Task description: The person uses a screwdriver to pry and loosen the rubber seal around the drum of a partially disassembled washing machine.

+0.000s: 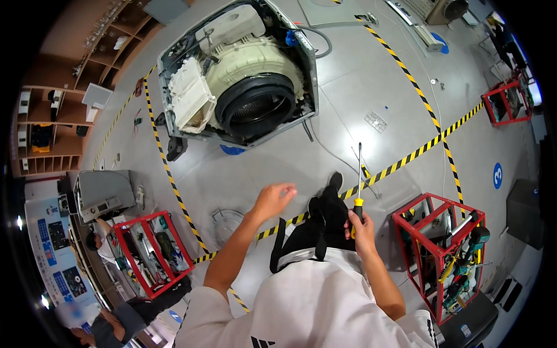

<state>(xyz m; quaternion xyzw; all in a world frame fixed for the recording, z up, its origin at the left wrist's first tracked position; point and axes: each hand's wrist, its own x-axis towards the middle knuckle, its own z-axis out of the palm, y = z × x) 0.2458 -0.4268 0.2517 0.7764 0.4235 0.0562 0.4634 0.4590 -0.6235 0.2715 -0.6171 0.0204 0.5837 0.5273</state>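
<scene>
Our left hand (pixel 274 200) is empty, fingers loosely curled; our right hand (pixel 364 233) grips a yellow-handled screwdriver (pixel 358 203). Ahead stands the washing machine (pixel 241 66), seemingly partly stripped: innards exposed, tub (pixel 275 58) and black door seal (pixel 246 86) still fitted.

A white short-sleeved shirt (pixel 313 296) with black stripes (pixel 256 343) tops black trousers (pixel 335 223) and, seemingly, dark shoes (pixel 336 180).

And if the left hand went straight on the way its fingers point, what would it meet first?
Probably the screwdriver in the right hand; the black shoe near that line looks lower down. Depth is unclear, so the left hand might miss the screwdriver.
</scene>
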